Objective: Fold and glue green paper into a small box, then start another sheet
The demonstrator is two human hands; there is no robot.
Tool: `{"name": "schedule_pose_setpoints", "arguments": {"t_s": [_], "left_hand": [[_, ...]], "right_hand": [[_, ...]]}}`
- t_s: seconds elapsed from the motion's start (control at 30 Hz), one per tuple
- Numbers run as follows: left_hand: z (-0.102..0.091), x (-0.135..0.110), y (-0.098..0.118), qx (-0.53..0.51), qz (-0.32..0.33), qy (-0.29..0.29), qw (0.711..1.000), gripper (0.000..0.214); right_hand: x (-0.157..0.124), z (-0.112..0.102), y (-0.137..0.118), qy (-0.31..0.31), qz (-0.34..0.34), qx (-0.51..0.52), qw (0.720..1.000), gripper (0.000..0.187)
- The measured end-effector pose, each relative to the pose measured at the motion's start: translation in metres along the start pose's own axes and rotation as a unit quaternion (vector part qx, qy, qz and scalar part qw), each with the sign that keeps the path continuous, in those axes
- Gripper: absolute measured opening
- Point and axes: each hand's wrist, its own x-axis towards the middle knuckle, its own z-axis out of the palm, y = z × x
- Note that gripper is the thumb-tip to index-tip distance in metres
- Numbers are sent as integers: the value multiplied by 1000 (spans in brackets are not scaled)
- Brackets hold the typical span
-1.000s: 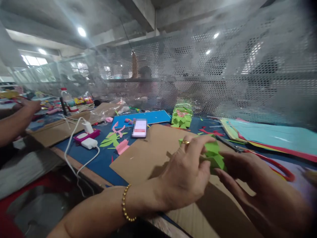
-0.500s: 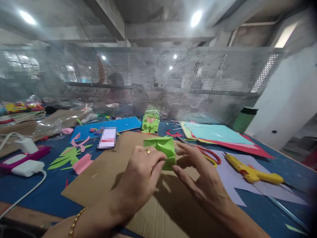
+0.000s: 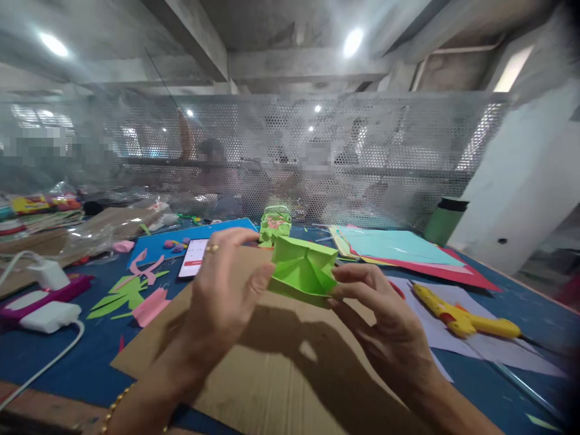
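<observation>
A bright green folded-paper box (image 3: 302, 270) is held up above the brown cardboard (image 3: 267, 386), its hollow, creased inside facing me. The fingers and thumb of my right hand (image 3: 378, 320) pinch its right corner. My left hand (image 3: 222, 290) is at its left side with fingers raised and spread from the thumb; the thumb tip is close to the left edge, and I cannot tell whether it touches. Behind the box stands a small green paper basket (image 3: 275, 222) with pink inside.
To the right, a yellow glue gun (image 3: 462, 314) lies on lilac paper (image 3: 435, 293). Coloured sheets (image 3: 399, 244) and a green bottle (image 3: 446, 220) are behind it. A phone (image 3: 193, 258), green paper scraps (image 3: 122, 296) and a purple power strip (image 3: 49, 293) lie left.
The green box has turned and opened toward me, showing its hollow inside. My left hand has let go of it and moved left; my right hand has taken hold of its right corner.
</observation>
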Motion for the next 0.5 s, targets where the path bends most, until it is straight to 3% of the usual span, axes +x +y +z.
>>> {"name": "schedule_pose_setpoints", "arguments": {"t_s": [0.07, 0.17, 0.23, 0.3, 0.37, 0.5], "left_hand": [[-8, 7, -19, -131, -130, -69, 980, 62], [-12, 12, -32, -298, -268, -214, 891, 112], [-9, 12, -27, -365, -311, -270, 835, 127], [-5, 12, -15, -407, -329, -288, 802, 120], [0, 11, -4, -429, -334, -288, 788, 94], [5, 10, 4, -392, -334, -294, 805, 41]], "right_hand": [[2, -3, 3, 8, 8, 24, 1000, 13], [2, -5, 6, 14, 36, 73, 997, 10], [1, -5, 6, 7, 58, 96, 994, 7], [0, -4, 7, -10, 77, 108, 991, 5], [-1, -4, 8, -30, 94, 115, 988, 6], [-2, -3, 10, -52, 114, 113, 986, 8]]}}
